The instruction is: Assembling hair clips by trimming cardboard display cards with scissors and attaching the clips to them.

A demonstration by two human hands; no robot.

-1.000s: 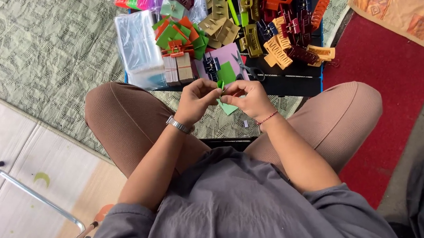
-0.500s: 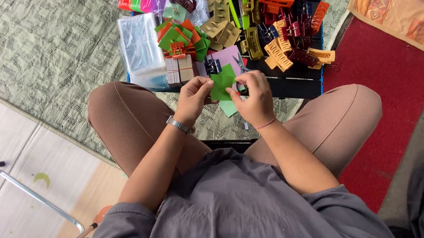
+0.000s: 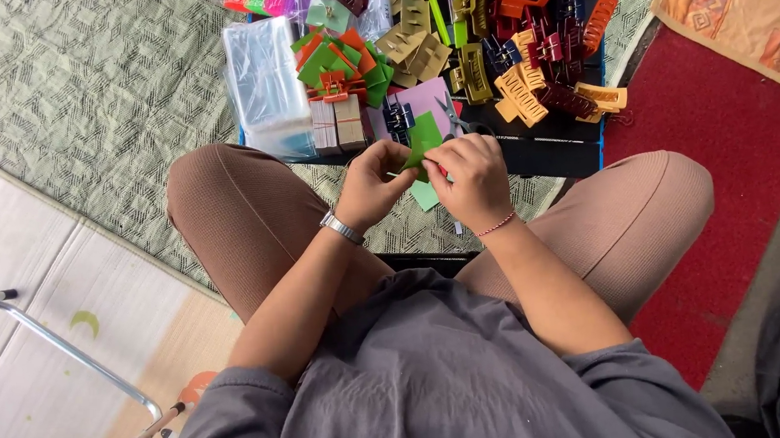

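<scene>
Held between both hands above the lap: green paper card [image 3: 423, 140], pinched by left hand [image 3: 371, 185] and right hand [image 3: 471, 178]. Probably light, thin, easily creased; best gripped at edges. Just beyond, black tray [image 3: 550, 148] of hair claw clips [image 3: 520, 91], clear bags [image 3: 263, 81], on woven green mat [image 3: 79, 94]; red rug [image 3: 733, 158] alongside.
</scene>
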